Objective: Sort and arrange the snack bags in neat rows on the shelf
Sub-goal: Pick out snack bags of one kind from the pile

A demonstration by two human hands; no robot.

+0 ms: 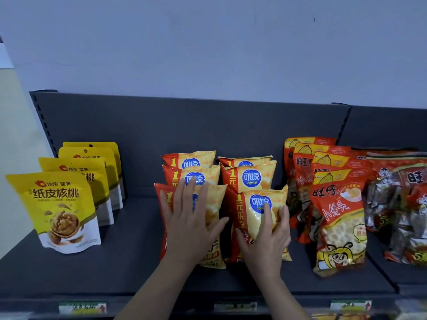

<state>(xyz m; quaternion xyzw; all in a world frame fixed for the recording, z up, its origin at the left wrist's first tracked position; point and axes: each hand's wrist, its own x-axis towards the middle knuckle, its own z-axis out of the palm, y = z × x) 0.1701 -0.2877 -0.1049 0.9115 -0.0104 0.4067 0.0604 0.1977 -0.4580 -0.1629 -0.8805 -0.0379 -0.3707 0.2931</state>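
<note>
Two rows of red and yellow chip bags stand upright in the middle of the dark shelf (129,262). My left hand (189,220) lies flat with straight fingers against the front bag of the left row (216,204). My right hand (265,236) presses with spread fingers on the front bag of the right row (258,211). Behind these stand more chip bags (250,179). A row of yellow walnut pouches (61,211) stands at the left. A row of red and yellow biscuit bags (339,218) stands at the right.
Red bags with silver packets (402,204) fill the neighbouring shelf section at far right. Price labels (83,307) run along the shelf's front edge. Bare shelf floor lies between the walnut pouches and the chip bags. A grey back panel (184,125) closes the shelf behind.
</note>
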